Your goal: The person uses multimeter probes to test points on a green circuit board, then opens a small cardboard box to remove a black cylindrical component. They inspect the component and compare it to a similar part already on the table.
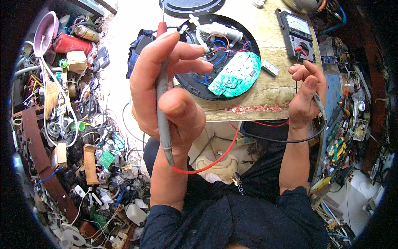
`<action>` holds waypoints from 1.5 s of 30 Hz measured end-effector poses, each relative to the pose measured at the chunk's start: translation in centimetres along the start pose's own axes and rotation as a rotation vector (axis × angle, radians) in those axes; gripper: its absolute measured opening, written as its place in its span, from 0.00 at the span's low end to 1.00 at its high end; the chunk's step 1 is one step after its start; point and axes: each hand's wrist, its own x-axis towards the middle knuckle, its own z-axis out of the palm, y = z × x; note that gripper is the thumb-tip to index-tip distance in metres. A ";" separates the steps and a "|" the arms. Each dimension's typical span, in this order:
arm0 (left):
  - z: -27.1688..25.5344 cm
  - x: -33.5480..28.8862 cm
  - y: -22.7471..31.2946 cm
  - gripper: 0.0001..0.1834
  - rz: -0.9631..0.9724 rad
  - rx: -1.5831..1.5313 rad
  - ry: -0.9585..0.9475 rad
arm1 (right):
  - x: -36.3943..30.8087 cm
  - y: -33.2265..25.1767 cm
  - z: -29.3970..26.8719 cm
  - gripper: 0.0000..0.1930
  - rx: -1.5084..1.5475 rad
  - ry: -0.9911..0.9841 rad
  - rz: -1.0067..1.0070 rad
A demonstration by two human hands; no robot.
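Observation:
My left hand [166, 83], raised close to the camera, is closed around a grey test probe [162, 99]. A red collar and thin metal tip top that probe, and a red lead [207, 167] hangs from its lower end. To the right, my right hand [307, 93] has curled fingers around a second probe; its grey end [319, 103] shows beside the palm and runs into a black lead [290, 141]. Behind my hands lies a round black appliance housing [190, 89] holding a green circuit board [238, 76], a white motor-like part [222, 31] and coloured wires.
An analog multimeter [296, 35] lies at the table's back right, with leads plugged in. A small white box-shaped piece [270, 68] sits beside the housing. A black round cover [192, 6] is at the back. Cluttered parts and tools [103, 157] lie on both sides.

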 end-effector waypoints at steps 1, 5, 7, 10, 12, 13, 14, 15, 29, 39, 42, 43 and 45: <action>-0.1 0.1 0.0 0.49 -0.001 -0.001 0.003 | 0.0 0.0 0.0 0.24 0.003 -0.003 -0.002; -0.3 0.2 -0.1 0.49 0.001 -0.012 -0.002 | -0.2 0.0 0.0 0.24 -0.007 -0.009 0.003; -0.4 0.2 -0.1 0.49 -0.005 -0.011 -0.003 | -0.2 -0.2 0.2 0.24 -0.014 -0.012 0.003; -0.4 0.1 0.0 0.49 -0.013 0.005 0.008 | -0.2 -0.1 0.2 0.24 -0.017 -0.017 -0.010; -0.3 0.1 0.2 0.50 -0.025 0.008 0.018 | -0.3 0.0 0.2 0.24 -0.015 -0.021 -0.018; -0.1 0.1 0.4 0.50 -0.037 0.005 0.024 | -0.3 0.1 0.1 0.24 -0.012 -0.023 -0.020; -0.1 0.1 0.4 0.50 -0.038 0.004 0.027 | -0.3 0.1 0.1 0.23 -0.010 -0.025 -0.021; 0.0 0.1 0.4 0.50 -0.040 0.004 0.031 | -0.3 0.0 0.2 0.23 -0.009 -0.029 -0.022; -0.4 0.2 0.1 0.50 -0.017 0.020 0.008 | -0.7 -0.2 0.5 0.22 -0.010 -0.048 -0.035; -0.2 0.1 0.1 0.50 -0.012 0.029 -0.001 | -0.9 -0.2 0.4 0.22 -0.051 -0.059 -0.039; -0.1 0.1 0.5 0.51 -0.039 0.033 -0.004 | -0.9 -0.3 0.4 0.22 -0.054 -0.060 -0.041; -0.2 0.1 0.4 0.51 -0.032 0.033 -0.011 | -0.9 -0.3 0.4 0.22 -0.057 -0.061 -0.043; -0.3 0.1 0.3 0.51 -0.031 0.024 -0.018 | -0.9 -0.3 0.4 0.22 -0.066 -0.061 -0.041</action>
